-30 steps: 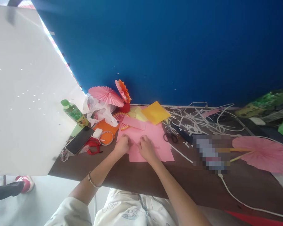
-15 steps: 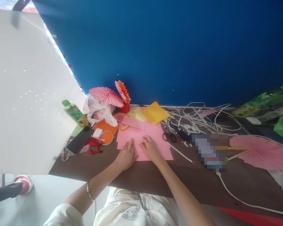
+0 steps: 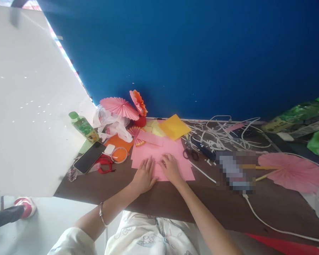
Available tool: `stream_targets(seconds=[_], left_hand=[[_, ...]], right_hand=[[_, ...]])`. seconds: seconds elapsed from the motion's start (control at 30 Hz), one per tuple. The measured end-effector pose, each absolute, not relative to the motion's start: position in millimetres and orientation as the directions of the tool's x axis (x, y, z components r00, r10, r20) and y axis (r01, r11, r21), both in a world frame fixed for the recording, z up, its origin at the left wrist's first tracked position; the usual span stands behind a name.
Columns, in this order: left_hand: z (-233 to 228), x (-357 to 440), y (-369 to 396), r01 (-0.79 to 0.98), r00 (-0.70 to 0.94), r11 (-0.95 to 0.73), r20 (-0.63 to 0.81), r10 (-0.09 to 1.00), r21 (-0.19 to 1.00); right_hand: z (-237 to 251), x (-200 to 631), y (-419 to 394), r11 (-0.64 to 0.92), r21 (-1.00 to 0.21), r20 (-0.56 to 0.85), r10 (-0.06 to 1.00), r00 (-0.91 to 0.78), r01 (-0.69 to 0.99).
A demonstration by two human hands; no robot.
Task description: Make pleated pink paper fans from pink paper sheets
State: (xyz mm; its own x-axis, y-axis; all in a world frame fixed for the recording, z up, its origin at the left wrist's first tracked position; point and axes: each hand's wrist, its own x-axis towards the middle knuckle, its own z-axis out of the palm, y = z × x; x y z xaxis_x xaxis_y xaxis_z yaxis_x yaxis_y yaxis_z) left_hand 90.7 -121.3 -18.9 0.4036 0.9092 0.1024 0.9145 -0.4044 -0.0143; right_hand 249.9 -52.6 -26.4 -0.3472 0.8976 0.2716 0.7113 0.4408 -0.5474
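My left hand (image 3: 145, 176) lies flat on a stack of pink paper sheets (image 3: 175, 147), its fingers stretched forward and thumb to the side. Just to its right, my right hand (image 3: 171, 169) has bent fingers pinched at the edge of a small pink paper piece (image 3: 157, 171) between the hands. Pink on pink makes the outline of that piece hard to see. Beyond the hands lies a pink paper strip (image 3: 151, 138), next to a small pleated paper fan (image 3: 136, 135). Dark-handled scissors (image 3: 190, 154) rest at the right edge of the sheets.
Yellow paper (image 3: 174, 127) and pleated pink fans (image 3: 119, 107) sit at the back. On the left are a phone (image 3: 89, 157), a green-capped bottle (image 3: 83, 126) and orange paper (image 3: 122, 143). Tangled white cables (image 3: 220, 132) and a large pink fan (image 3: 289, 171) lie right.
My left hand has flattened and its thumb has moved right, across the lower edge of the paper. My right hand has shifted only slightly; the sheets lie as before.
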Motion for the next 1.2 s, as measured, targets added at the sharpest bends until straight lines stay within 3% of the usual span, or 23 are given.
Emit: stream_targets(seconds=[0.63,1.0,1.2], left_hand=[[-18,99,-118,0.911,0.41,-0.406,0.05,0.911,-0.073],[-15,109,-120,0.925,0.376,-0.369,0.069,0.924,-0.093],[-19,114,-121,0.943,0.328,-0.322,0.068,0.942,-0.081]], right_hand=[[-21,242,-52,0.372,-0.479,0.198,0.928,-0.315,0.795],[-20,261,-56,0.434,-0.486,0.229,0.901,-0.369,0.759],[-22,265,-58,0.396,-0.473,0.245,0.917,-0.315,0.787]])
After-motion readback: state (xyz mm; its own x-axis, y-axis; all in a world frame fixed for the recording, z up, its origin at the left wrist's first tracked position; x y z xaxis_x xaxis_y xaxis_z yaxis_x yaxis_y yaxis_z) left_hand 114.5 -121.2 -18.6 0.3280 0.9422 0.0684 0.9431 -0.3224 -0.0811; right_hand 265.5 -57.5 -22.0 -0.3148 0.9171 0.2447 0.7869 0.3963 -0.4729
